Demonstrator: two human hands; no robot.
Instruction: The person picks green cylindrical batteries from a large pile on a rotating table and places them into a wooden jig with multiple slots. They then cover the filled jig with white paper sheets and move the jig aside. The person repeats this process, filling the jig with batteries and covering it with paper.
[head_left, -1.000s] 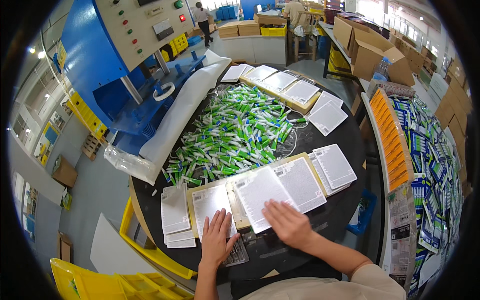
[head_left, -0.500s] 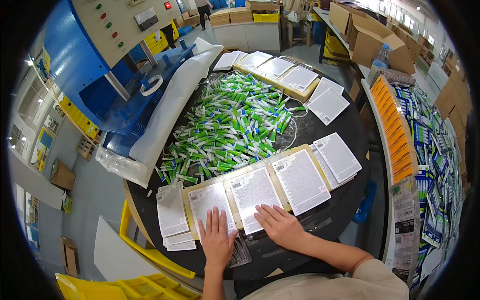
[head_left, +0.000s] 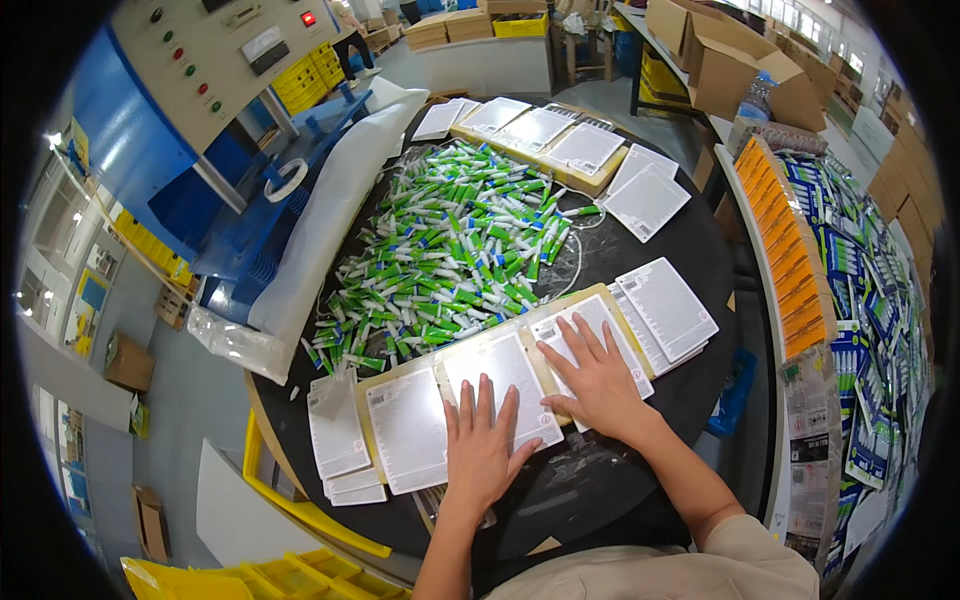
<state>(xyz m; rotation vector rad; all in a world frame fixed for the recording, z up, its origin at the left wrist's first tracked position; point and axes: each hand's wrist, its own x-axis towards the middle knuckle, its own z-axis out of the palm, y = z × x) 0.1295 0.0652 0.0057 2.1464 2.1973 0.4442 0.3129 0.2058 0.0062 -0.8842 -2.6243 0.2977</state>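
Three white printed cards lie side by side on a pale yellow tray at the near side of a round black table. My left hand lies flat on the lower part of the middle card, fingers spread. Flat on the right card rests my right hand, its fingers also apart. Neither hand grips anything. The left card is uncovered. Loose white cards are stacked beside the tray, one stack at its left and another at its right. A clear plastic piece shows partly below my left hand.
Behind the tray spreads a heap of small green-and-white tubes. A second tray with white cards sits at the table's far side. A blue machine stands left; a bench with blue-green packs and orange pieces runs along the right.
Both hands have moved right along the cards: my left from the left card to the middle one, my right from the middle card to the right one. The view has shifted slightly.
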